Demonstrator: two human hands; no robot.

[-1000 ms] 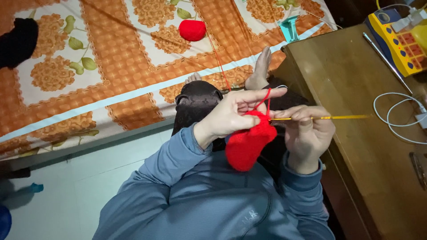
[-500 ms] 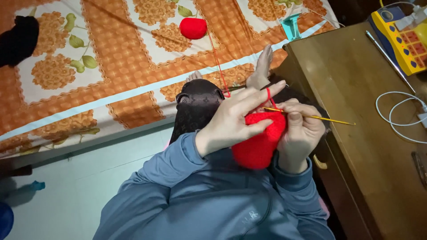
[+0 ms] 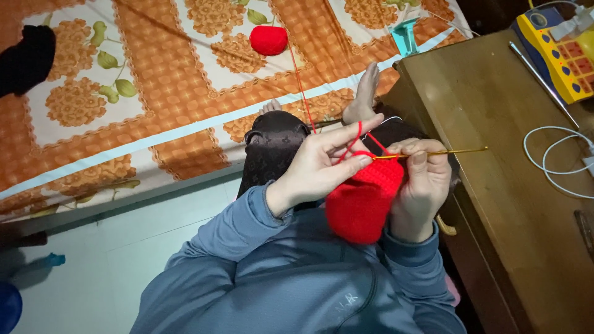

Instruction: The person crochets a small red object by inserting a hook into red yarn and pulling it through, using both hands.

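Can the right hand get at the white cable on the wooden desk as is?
Probably not without letting go: the right hand holds a gold crochet hook against the red crochet piece. The path over the wooden desk to the white cable looks clear.

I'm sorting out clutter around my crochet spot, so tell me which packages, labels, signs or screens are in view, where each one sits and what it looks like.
No screens or signs show.
Yellow and blue box: far right corner of the wooden table, flat and rectangular, yellow face with a grid of reddish squares, blue edge; partly cut off by the frame.
Small pale mark: on the chest of the blue-grey top, too small to make out.
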